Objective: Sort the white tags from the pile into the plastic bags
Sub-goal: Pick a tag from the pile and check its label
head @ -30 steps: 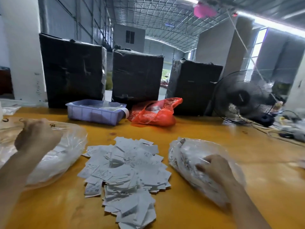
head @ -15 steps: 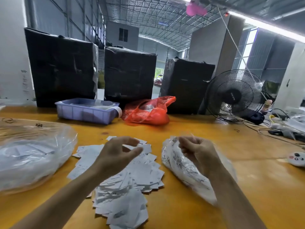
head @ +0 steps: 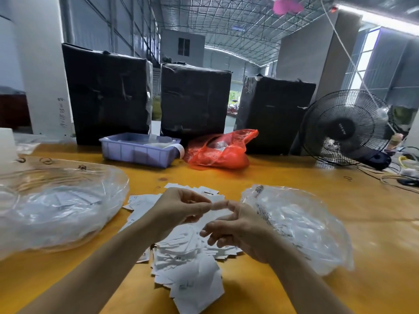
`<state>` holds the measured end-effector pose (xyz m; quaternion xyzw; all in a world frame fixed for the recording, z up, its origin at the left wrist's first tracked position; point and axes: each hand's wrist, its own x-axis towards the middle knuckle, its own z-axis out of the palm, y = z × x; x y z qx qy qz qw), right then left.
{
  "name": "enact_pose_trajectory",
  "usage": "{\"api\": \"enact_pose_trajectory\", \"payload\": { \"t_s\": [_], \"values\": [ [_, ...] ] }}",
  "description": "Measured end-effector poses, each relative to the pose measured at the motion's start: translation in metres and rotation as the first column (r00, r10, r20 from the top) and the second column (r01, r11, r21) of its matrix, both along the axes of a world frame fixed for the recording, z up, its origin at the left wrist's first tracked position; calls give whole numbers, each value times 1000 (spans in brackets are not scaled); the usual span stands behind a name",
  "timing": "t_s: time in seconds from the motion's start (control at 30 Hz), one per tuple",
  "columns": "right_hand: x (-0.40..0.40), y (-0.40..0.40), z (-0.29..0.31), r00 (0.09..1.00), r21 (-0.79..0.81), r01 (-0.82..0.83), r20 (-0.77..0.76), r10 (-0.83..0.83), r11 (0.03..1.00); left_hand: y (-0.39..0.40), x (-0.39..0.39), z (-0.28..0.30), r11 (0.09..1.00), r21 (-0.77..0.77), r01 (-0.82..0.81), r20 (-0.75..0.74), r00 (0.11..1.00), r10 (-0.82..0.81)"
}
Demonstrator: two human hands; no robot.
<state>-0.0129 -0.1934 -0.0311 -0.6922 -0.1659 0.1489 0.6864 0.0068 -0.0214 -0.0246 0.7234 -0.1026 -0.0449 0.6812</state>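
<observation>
Three black-wrapped boxes (head: 192, 100) are standing in a row along the far edge of a yellow table (head: 374, 223), well beyond the hands, with a black fan (head: 345, 129) sitting beyond and right of the right hand. A clear plastic bag holding white tags (head: 56, 207) is lying left of the left hand, and a second clear bag of tags (head: 301, 225) is lying just right of the right hand. The pile of white tags (head: 190, 261) is spreading directly beneath and between both hands, reaching toward the person. A red plastic bag (head: 220, 150) and a lavender bin (head: 138, 149) are resting beyond the hands, in front of the boxes. The left hand (head: 179, 209) and right hand (head: 240, 230) are meeting above the pile, fingertips touching; the left fingers are curling together as if pinching something small, though blur is making it impossible to tell what, and the right hand's fingers are hanging loosely bent
</observation>
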Motion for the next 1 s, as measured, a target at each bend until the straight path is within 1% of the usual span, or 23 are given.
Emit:
{"api": "enact_pose_trajectory", "payload": {
  "t_s": [0.1, 0.23, 0.33, 0.47, 0.5, 0.63, 0.7, 0.77, 0.83, 0.9, 0.97, 1.0],
  "values": [
    [3, -1, -3, 998, 2, 70, 11, -70, 998, 2, 4, -1, 994, -73, -84, -53, 995, 80],
    [7, -4, -6, 979, 63, 205, 10, -206, 977, 3, 5, -3, 990, -116, -85, -81, 994, 76],
    [8, -5, -6, 968, 63, 251, 8, -252, 966, 4, 5, -2, 995, -83, -48, -76, 996, 42],
    [7, -3, -8, 967, 11, 248, 65, -248, 969, 3, 2, -1, 995, 93, 38, -101, 994, -29],
    [7, -2, -9, 967, 3, 241, 81, -241, 970, 1, 1, -2, 992, 111, 61, -107, 993, -49],
    [5, 1, -8, 970, 8, 225, 97, -225, 974, 0, 0, -3, 990, 74, 121, -112, 987, -112],
    [6, 2, -8, 970, 35, 233, 68, -235, 972, 3, 0, -1, 984, 72, 160, -144, 978, -148],
    [8, 2, -9, 966, 95, 255, 22, -258, 962, 7, 1, -1, 977, 81, 197, -206, 963, -176],
    [10, 2, -10, 955, 153, 296, -30, -295, 943, 8, 1, -1, 978, 96, 186, -238, 958, -159],
    [10, 1, -8, 946, 175, 323, -67, -316, 930, 9, 2, -1, 993, 36, 113, -244, 965, -101],
    [10, 0, -8, 950, 168, 312, -73, -304, 935, 8, 5, -1, 995, -93, 22, -259, 965, -45],
    [10, 0, -9, 958, 139, 288, -63, -281, 948, 7, 6, -2, 986, -165, -24, -265, 964, -20]
  ]
}}
